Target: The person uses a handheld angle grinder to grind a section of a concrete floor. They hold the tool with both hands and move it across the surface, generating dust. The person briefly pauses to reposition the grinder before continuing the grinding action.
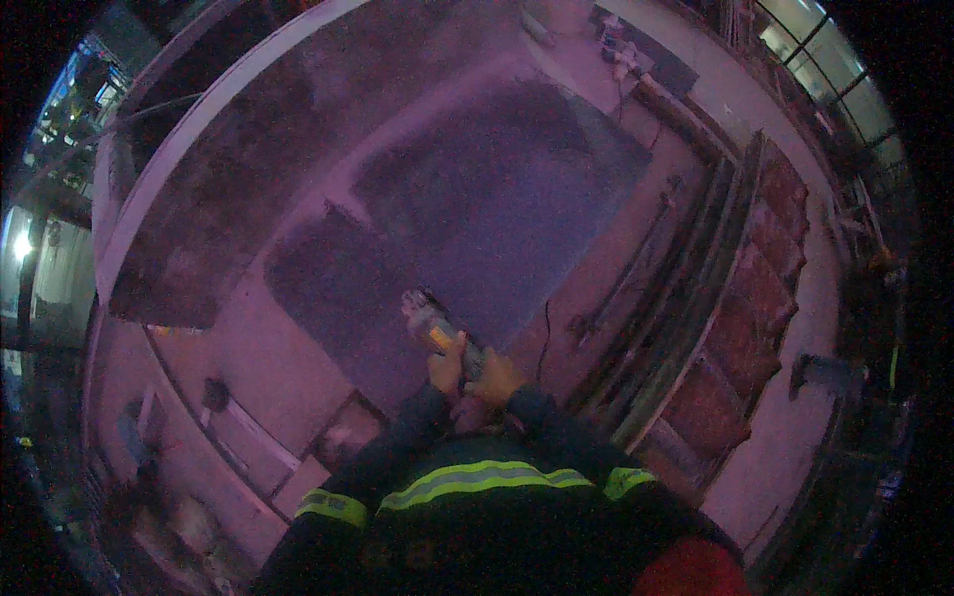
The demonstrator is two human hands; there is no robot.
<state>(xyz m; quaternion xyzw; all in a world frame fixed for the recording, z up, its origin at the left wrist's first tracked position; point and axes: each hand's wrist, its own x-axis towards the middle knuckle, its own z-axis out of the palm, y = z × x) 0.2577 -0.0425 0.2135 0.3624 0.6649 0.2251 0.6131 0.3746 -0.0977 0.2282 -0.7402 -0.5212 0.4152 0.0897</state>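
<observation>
In the head view, the left hand (pixel 447 368) and the right hand (pixel 493 377) were both closed around a grey, elongated handheld tool with a yellow patch (pixel 438 336). The tool was positioned over the near part of a large, dark, flat panel (pixel 487 219); contact between its tip and the panel could not be determined. Long, dark, straight bars (pixel 686 288) lay right of the panel, with rust-brown, jagged-edged plates (pixel 770 268) beyond them.
</observation>
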